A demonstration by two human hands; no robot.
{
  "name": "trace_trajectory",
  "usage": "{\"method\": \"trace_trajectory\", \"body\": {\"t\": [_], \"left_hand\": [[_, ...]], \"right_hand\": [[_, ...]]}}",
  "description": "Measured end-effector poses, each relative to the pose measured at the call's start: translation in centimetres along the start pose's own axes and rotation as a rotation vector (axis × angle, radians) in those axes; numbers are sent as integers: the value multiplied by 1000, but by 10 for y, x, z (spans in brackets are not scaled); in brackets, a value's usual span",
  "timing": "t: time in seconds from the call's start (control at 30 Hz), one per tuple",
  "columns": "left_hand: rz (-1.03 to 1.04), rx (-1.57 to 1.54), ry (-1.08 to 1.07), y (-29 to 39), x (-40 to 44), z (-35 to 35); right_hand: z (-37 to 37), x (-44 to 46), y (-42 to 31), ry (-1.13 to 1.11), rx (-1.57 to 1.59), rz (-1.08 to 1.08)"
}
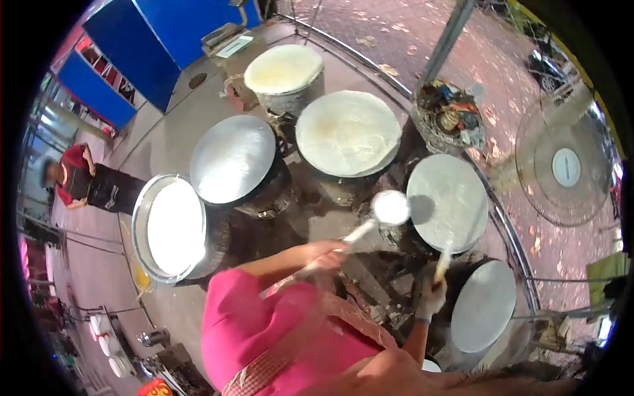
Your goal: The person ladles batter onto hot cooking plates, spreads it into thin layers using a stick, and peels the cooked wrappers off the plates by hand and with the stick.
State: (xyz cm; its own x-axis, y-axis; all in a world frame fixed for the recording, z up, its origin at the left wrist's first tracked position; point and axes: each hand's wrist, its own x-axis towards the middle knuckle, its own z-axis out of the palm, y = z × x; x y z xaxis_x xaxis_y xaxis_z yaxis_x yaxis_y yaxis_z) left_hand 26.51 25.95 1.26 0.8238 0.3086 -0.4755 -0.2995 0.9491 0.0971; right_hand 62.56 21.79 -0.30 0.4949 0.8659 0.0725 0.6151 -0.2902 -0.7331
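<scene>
The ladle [391, 208] is suspended just ahead of the left hand [325, 254], whose fingers wrap its long handle, while the right hand [432, 297] grips a wooden-handled tool [441, 266], its blurred tip over the round griddle [456, 188] ahead of that hand. Just right of the right hand sits another round plate [485, 307]; well left of the left hand stands a metal basin [139, 228].
</scene>
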Motion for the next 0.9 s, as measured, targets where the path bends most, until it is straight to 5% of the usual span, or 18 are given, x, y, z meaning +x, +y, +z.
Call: {"method": "trace_trajectory", "body": {"t": [0.1,0.23,0.37,0.43,0.5,0.77,0.9], "left_hand": [[236,-155,283,-46,-84,-28],[340,-679,160,-122,-166,-104],[490,-956,232,-179,-216,-125],[533,-949,35,-202,-231,-148],[636,-931,262,-196,-244,-130],[694,-1259,-132,-167,-242,-134],[851,-1284,-182,-138,-205,-117]], "right_hand": [[83,36,-10,-147,-399,-456],[181,69,-118,-258,-564,-936],[268,96,-209,-689,-758,-1027],[300,114,-215,-695,-670,-1227],[299,119,-247,-870,-885,-1111],[291,229,-367,-385,-729,-1247],[263,257,-535,-414,-496,-1300]]}}
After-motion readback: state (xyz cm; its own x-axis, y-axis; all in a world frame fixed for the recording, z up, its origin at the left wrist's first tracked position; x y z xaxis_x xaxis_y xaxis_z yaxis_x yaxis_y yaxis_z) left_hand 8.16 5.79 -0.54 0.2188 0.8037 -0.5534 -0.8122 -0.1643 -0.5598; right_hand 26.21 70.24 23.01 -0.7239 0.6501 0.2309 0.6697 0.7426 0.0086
